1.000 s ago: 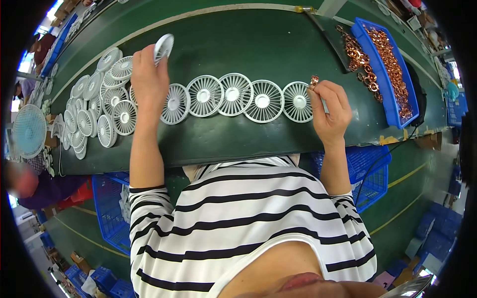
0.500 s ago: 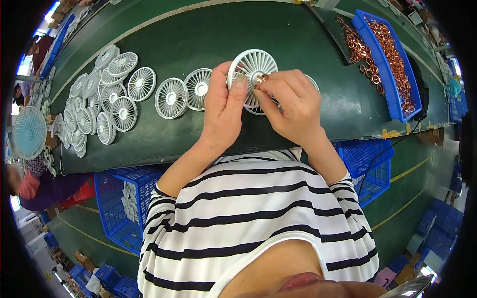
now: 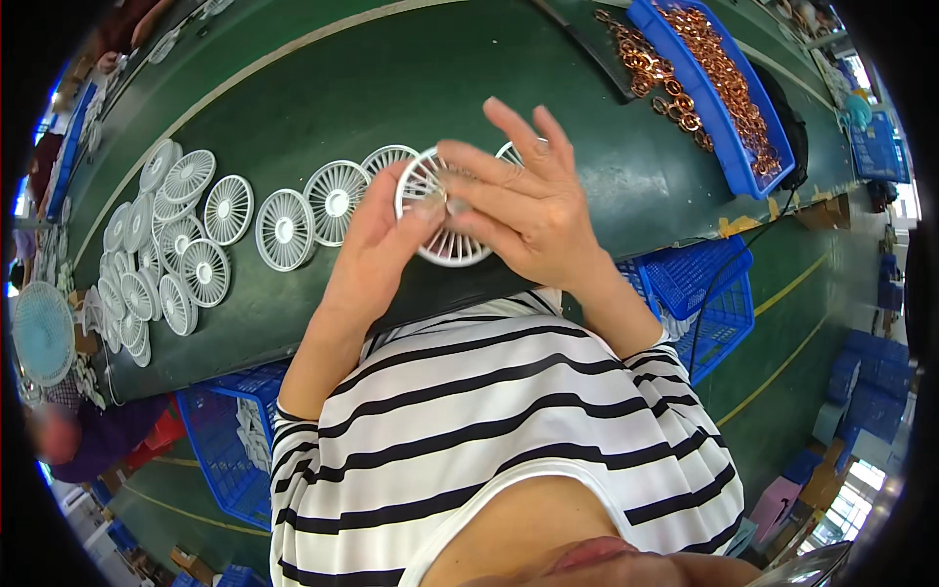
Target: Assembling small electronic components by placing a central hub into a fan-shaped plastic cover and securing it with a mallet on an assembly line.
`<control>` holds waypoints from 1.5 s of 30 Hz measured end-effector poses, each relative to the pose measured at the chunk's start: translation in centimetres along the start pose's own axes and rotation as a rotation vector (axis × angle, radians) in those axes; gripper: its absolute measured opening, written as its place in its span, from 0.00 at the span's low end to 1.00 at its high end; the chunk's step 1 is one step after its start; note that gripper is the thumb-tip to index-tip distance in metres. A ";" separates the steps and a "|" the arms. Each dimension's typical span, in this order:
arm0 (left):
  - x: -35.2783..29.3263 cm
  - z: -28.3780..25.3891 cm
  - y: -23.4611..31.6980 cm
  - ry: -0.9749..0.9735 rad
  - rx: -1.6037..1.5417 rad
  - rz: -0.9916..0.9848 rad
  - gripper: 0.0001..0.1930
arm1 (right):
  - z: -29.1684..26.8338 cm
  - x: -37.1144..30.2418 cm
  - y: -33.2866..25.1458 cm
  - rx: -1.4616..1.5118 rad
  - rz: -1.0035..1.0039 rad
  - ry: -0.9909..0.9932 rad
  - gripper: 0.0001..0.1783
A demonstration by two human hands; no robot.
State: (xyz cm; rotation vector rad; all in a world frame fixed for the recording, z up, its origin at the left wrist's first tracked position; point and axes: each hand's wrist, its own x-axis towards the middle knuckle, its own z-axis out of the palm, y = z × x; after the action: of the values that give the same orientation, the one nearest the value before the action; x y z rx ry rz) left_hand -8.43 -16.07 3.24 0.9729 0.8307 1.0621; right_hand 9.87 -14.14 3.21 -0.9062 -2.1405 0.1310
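Note:
My left hand point(image 3: 364, 256) grips the rim of a white plastic spoked disc point(image 3: 460, 252), held tilted above the near part of the green table. My right hand point(image 3: 540, 213) is at the disc's hub, thumb and nearer fingers drawn together there, while its outer fingers stretch up and away. Whatever lies under those fingertips is hidden. Just left of my hands, similar discs lie flat, one a loose spoked disc point(image 3: 337, 203) and another partly covered disc point(image 3: 389, 157). Behind my right hand peeks the edge of one more disc point(image 3: 509, 154).
A pile of white discs point(image 3: 181, 240) covers the table's left end. At the right, a blue tray point(image 3: 722, 164) holds copper-coloured rings, with loose rings point(image 3: 675, 103) beside it and a dark bar point(image 3: 587, 49) nearby. Blue crates point(image 3: 220, 455) stand below the table edge.
The view has shifted, so the table things sit further left. My right hand's outer fingers have spread upward from the disc. The copper-coloured ring previously visible in its pinch is now out of sight.

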 end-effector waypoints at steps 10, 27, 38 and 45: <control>-0.3 1.5 -1.3 -0.235 0.390 0.194 0.24 | -2.0 -2.3 1.9 0.827 0.063 -0.146 0.17; 8.1 10.2 -6.8 -0.510 1.537 0.823 0.18 | -8.5 -7.4 22.6 -0.569 0.810 -0.079 0.19; 6.2 -7.7 2.9 0.279 1.698 0.459 0.22 | -7.8 -7.6 20.7 -0.722 0.690 0.139 0.17; -1.3 -22.4 5.0 0.276 1.828 0.077 0.38 | -7.3 -6.7 19.3 -0.612 0.663 -0.044 0.13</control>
State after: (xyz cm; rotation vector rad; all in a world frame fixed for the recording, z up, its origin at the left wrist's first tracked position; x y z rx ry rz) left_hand -30.68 -11.13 0.04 2.3427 2.0689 0.2079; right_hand 28.80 -5.66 -3.17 -1.9626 -1.8538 -0.1905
